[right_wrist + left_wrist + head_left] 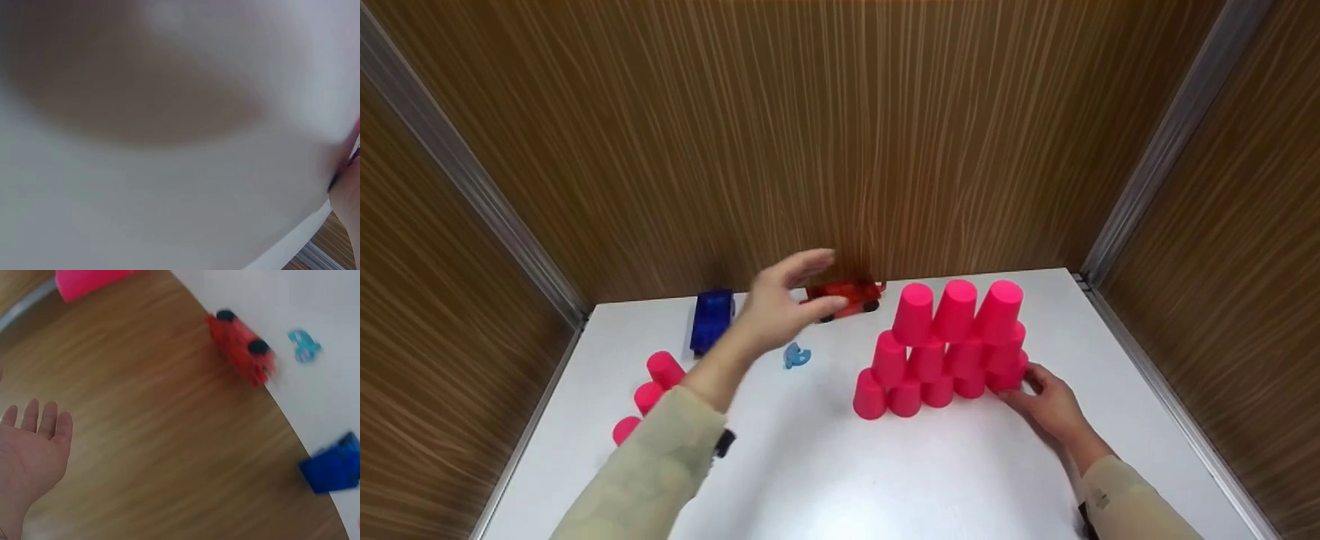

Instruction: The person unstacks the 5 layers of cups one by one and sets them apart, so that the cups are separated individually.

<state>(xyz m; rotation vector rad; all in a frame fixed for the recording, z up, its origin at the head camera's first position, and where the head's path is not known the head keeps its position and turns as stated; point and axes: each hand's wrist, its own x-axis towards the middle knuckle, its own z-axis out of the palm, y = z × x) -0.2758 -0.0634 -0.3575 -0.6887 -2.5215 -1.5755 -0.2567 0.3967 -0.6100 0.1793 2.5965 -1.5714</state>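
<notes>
left grip [784, 304] spread, empty | right grip [1046, 401] touching cup pyramid [945, 352], fingers partly hidden

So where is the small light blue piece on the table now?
In the head view the small light blue piece lies on the white table, left of the pink cup pyramid, just below the raised left hand.

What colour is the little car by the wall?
Red, with black wheels; the head view shows it best.
</notes>
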